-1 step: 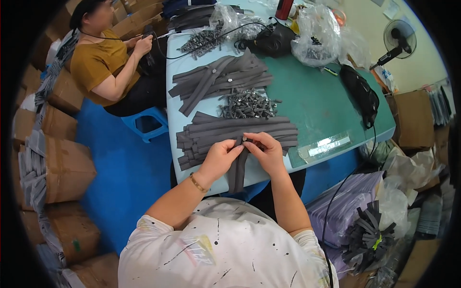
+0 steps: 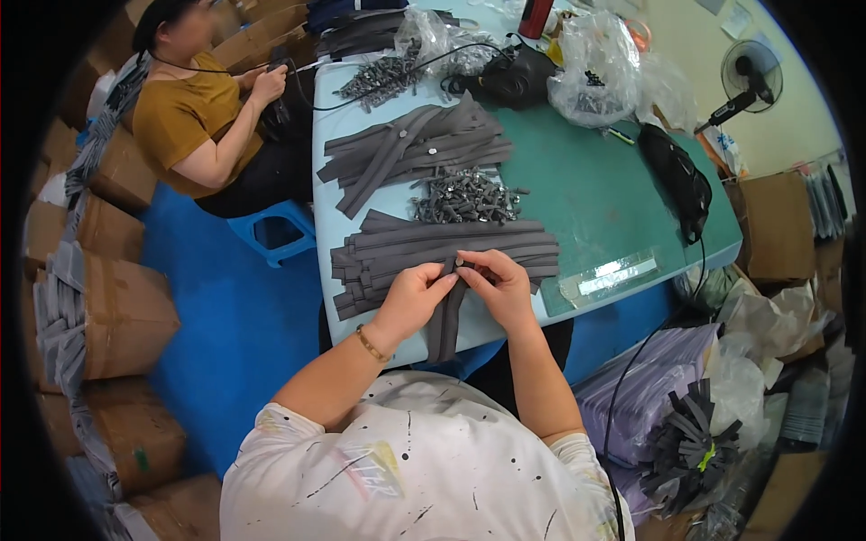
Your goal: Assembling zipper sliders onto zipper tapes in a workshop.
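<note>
A dark grey zipper hangs from my fingers over the near edge of the table. My left hand is closed in a pinch on its upper part. Just to the right, my right hand pinches the same spot, where a small shiny piece, perhaps a slider, shows between the fingertips. Beneath and behind both hands lies a stack of grey zipper strips. Farther back sits a heap of small metal sliders with grey pulls. Beyond it, more zippers lie crosswise in a loose pile.
The table has a green mat and a clear ruler-like strip. Black pouches and plastic bags rest toward the back and right. A co-worker sits at the left on a blue stool. Cartons line the left.
</note>
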A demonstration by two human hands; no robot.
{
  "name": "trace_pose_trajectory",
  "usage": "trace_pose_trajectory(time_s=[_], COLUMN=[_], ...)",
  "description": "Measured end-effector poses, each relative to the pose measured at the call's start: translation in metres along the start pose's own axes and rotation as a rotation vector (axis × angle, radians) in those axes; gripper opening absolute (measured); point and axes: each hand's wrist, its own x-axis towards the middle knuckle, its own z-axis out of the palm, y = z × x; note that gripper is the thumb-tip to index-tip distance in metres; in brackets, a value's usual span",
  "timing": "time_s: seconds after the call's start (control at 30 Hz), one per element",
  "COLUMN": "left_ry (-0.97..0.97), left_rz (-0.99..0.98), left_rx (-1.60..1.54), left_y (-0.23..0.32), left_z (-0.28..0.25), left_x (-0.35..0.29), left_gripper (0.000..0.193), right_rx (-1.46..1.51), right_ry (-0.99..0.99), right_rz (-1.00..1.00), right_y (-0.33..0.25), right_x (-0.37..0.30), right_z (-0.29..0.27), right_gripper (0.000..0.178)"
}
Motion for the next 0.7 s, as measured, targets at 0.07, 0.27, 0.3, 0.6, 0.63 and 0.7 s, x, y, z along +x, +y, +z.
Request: trace_pose_trajectory(time_s=[0.07, 0.27, 0.3, 0.6, 0.63, 0.7], left_ry=[0.005, 0.037, 0.039, 0.057, 0.077, 0.095], left_rz=[0.055, 0.209, 0.208, 0.314, 0.344, 0.372], left_rx=[-0.007, 0.159, 0.157, 0.418, 0.401, 0.385], left_y=[-0.003, -0.009, -0.008, 0.008, 0.005, 0.005], left_z=[0.001, -0.001, -0.001, 0.005, 0.005, 0.006], left_x=[0.0, 0.003, 0.003, 0.001, 0.001, 0.0], left_gripper=[0.018, 0.017, 0.017, 0.013, 0.013, 0.013], right_rx=[0.011, -0.116, -0.116, -0.057, -0.083, -0.11], right_ry=[0.043, 0.022, 0.02, 0.059, 0.039, 0.021], right_rz=[-0.038, -0.071, -0.07, -0.041, -0.065, -0.087], right_y=[0.001, -0.006, -0.007, -0.006, -0.006, -0.007], right_x=[0.0, 0.001, 0.001, 0.001, 0.001, 0.001], right_z=[0.001, 0.001, 0.0, -0.001, -0.001, -0.001], right_gripper=[0.025, 0.022, 0.022, 0.019, 0.019, 0.018])
